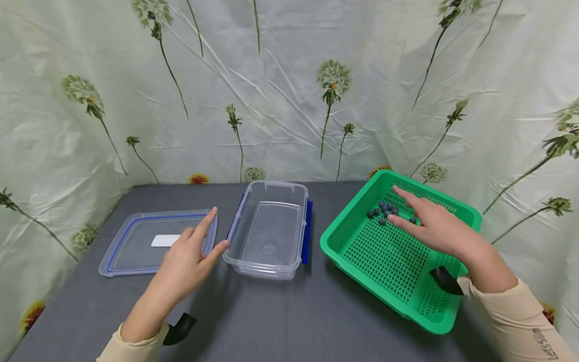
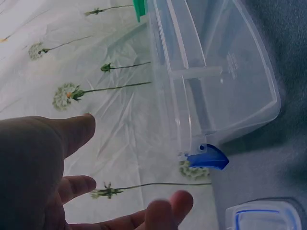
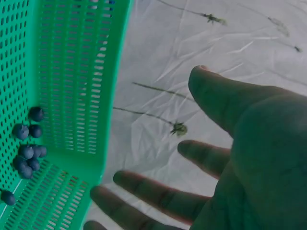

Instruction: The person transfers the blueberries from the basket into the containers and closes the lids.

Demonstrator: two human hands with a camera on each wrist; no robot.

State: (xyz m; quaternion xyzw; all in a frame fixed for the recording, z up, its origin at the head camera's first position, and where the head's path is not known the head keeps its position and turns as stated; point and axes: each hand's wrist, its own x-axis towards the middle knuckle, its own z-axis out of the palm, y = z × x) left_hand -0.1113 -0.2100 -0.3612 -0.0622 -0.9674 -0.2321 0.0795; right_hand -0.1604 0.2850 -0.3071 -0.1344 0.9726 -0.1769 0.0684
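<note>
Dark berries (image 1: 386,213) lie toward the far side of the green basket (image 1: 389,266) on the table (image 1: 267,322) — whether my right hand (image 1: 431,223) hides more, I cannot tell. My left hand (image 1: 186,260) covers part of the lid (image 1: 140,246), and the print on the clear box's (image 1: 271,231) floor is too small to read. I reach forward with both hands, fingers extended and apart — neither holding anything.
</note>
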